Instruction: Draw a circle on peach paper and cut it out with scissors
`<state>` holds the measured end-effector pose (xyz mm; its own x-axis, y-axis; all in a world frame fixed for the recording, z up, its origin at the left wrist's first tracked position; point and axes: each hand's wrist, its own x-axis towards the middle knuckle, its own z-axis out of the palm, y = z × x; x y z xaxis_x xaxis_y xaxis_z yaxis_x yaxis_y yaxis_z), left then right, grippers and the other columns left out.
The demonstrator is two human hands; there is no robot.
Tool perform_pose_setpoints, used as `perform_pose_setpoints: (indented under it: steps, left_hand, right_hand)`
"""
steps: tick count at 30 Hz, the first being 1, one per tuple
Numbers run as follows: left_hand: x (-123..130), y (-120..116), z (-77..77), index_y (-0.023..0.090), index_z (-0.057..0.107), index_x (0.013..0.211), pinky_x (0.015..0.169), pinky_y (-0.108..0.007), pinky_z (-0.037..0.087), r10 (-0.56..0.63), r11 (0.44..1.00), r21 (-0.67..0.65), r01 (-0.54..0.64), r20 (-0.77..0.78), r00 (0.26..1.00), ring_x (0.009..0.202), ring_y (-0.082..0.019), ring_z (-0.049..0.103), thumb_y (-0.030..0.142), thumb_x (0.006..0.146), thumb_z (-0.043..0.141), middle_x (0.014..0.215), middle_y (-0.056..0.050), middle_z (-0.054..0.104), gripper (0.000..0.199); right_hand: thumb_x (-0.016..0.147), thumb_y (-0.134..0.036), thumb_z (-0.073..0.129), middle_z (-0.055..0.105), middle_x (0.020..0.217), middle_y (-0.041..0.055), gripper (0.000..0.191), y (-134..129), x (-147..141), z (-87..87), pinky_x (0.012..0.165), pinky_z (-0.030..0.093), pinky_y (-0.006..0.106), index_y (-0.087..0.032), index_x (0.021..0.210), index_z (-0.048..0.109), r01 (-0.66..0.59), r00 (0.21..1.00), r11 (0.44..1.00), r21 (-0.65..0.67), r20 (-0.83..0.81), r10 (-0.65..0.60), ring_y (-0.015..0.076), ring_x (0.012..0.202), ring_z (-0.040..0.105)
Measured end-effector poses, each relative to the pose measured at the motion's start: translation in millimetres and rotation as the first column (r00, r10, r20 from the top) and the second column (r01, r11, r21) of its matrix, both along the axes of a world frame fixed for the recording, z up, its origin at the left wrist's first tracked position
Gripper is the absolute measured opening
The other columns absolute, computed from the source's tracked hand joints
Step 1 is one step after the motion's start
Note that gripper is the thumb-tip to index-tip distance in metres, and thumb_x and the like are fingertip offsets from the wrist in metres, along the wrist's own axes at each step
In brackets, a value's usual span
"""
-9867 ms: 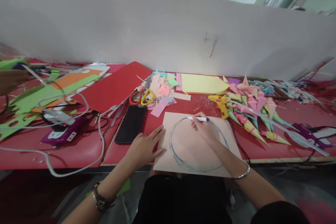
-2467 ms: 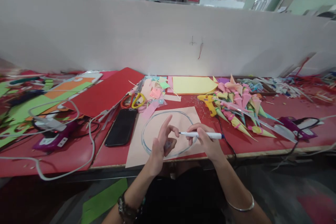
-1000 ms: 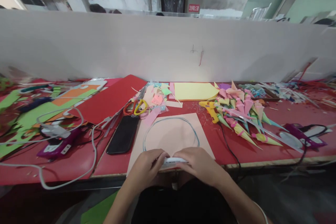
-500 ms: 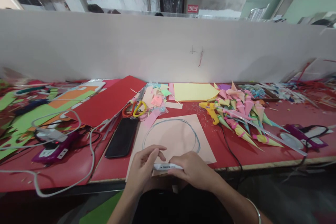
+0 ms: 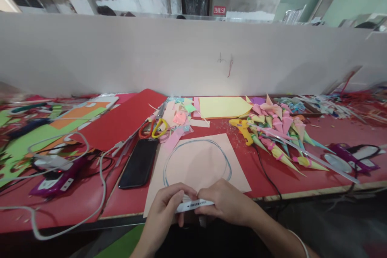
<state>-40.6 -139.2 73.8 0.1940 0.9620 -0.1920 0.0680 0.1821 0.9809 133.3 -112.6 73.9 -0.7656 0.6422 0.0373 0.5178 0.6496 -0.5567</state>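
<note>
A white marker (image 5: 193, 205) with dark lettering lies crosswise between my two hands at the table's front edge. My right hand (image 5: 222, 201) is closed on its right part. My left hand (image 5: 169, 205) is curled round its left end, fingers bent against it. Beyond my hands is a pale pink sheet (image 5: 199, 157) bearing a large circle in blue-grey line; my hands hide its lower edge. A black phone (image 5: 139, 164) lies left of the sheet.
Scissors (image 5: 159, 128) rest by paper scraps, near red card (image 5: 121, 121). Yellow sheets (image 5: 222, 107) lie at the back. To the right are a yellow glue gun (image 5: 242, 130), paper cones (image 5: 281, 129) and cable. Purple power strips (image 5: 59, 177) lie left and right.
Both hands and the marker have moved slightly down, closer to my body. My left fingers have come nearer my right hand. More of the drawn circle shows.
</note>
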Motion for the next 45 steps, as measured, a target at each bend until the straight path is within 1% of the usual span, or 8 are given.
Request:
perform_pose_setpoints:
  steps: [13,18,24,28,32,37,42,45]
  left_hand:
    - [2.4,15.6,2.1,0.014,0.061,0.068,0.033,-0.017,0.03,-0.002,0.998,0.063,0.017,-0.225,0.974,0.035,-0.005,0.041,0.041,0.07,0.05,0.061,-0.002,0.058,0.028]
    - [-17.1,25.9,-5.8,0.018,0.058,0.086,0.052,-0.022,0.046,0.226,0.94,0.316,-0.132,-0.282,0.933,0.053,-0.01,0.055,0.035,0.07,0.051,0.073,-0.001,0.059,0.024]
    - [-36.8,23.2,-26.6,0.018,0.051,0.096,0.06,-0.026,0.048,0.407,0.883,0.359,-0.301,-0.268,0.873,0.066,-0.013,0.059,0.035,0.067,0.055,0.091,-0.005,0.056,0.034]
    - [-40.7,15.5,-29.3,0.018,0.053,0.092,0.056,-0.025,0.047,0.305,0.929,0.312,-0.197,-0.347,0.887,0.059,-0.012,0.057,0.036,0.07,0.051,0.076,-0.002,0.057,0.028]
    - [-46.4,15.0,-25.9,0.019,0.054,0.091,0.057,-0.025,0.047,0.245,0.935,0.342,-0.089,-0.446,0.861,0.059,-0.012,0.056,0.034,0.073,0.048,0.074,-0.001,0.058,0.024]
    - [-60.4,52.8,-11.0,0.019,0.052,0.098,0.059,-0.025,0.045,0.262,0.899,0.428,0.093,-0.695,0.67,0.064,-0.013,0.056,0.032,0.077,0.04,0.085,-0.004,0.059,0.027]
    - [-70.8,131.1,5.3,0.017,0.052,0.1,0.074,-0.03,0.042,0.359,0.895,0.407,0.182,-0.9,0.249,0.098,-0.023,0.053,0.027,0.079,0.035,0.109,-0.011,0.054,0.028]
    - [-74.1,171.2,7.1,0.013,0.053,0.095,0.074,-0.034,0.042,0.328,0.941,0.333,0.062,-0.942,0.073,0.095,-0.027,0.054,0.033,0.08,0.037,0.102,-0.016,0.057,0.031]
  right_hand:
    - [0.086,-0.04,0.037,0.067,0.08,0.0067,0.034,5.3,0.8,4.8,0.059,0.036,0.023,-0.017,0.097,0.059,0.015,0.999,0.999,0.029,0.052,-0.016,0.0187,0.072,0.061]
    - [0.088,-0.036,0.034,0.064,0.084,0.0049,0.028,25.1,12.7,10.3,0.063,0.037,0.023,-0.019,0.096,0.055,0.121,0.992,0.993,-0.009,-0.023,-0.121,0.0169,0.075,0.058]
    - [0.088,-0.032,0.033,0.06,0.082,0.0048,0.026,79.6,11.1,1.3,0.06,0.036,0.023,-0.017,0.097,0.052,0.335,0.937,0.942,-0.016,-0.103,-0.335,0.0152,0.072,0.055]
    - [0.089,-0.024,0.028,0.058,0.095,0.0105,0.033,112.4,-9.2,-5.6,0.068,0.038,0.027,-0.013,0.118,0.038,0.528,0.848,0.847,0.062,-0.094,-0.522,0.0187,0.085,0.055]
    - [0.086,-0.024,0.036,0.047,0.113,0.0173,0.046,115.5,-21.0,-9.1,0.075,0.04,0.032,-0.011,0.129,0.026,0.522,0.842,0.831,0.191,0.041,-0.538,0.0251,0.1,0.049]
    - [0.084,-0.022,0.04,0.045,0.113,0.0131,0.036,96.3,-14.1,-16.8,0.082,0.039,0.034,-0.018,0.119,0.042,0.408,0.888,0.885,0.223,0.127,-0.442,0.024,0.105,0.045]
    - [0.083,-0.023,0.042,0.045,0.112,0.0096,0.03,74.5,-1.8,-21.0,0.092,0.034,0.034,-0.019,0.111,0.049,0.323,0.945,0.934,0.153,0.01,-0.328,0.0204,0.11,0.04]
    - [0.081,-0.022,0.044,0.046,0.111,0.008,0.029,60.0,6.3,-19.7,0.093,0.034,0.032,-0.02,0.11,0.051,0.302,0.952,0.95,0.076,-0.067,-0.297,0.0193,0.109,0.041]
